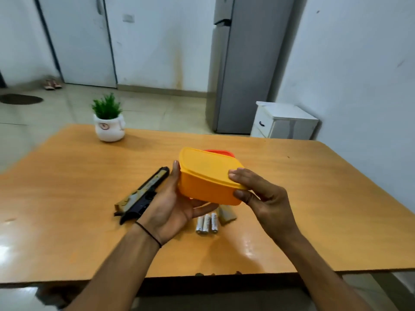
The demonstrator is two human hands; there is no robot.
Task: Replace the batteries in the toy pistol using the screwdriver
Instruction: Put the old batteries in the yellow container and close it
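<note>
The toy pistol point(143, 194) is black with tan parts. It lies flat on its side, just left of the left hand point(173, 205), which hides a part of it. Its barrel points away from the person and its grip end is near the left wrist. Three silver-white batteries point(206, 223) lie side by side, touching, between the left hand and the right hand point(262, 198), below the yellow box point(208, 176) that both hands hold. A small tan piece point(226, 215) lies just right of them.

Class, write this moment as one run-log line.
left hand: holds yellow container | right hand: pinches lid corner | toy pistol, batteries: on table
</note>
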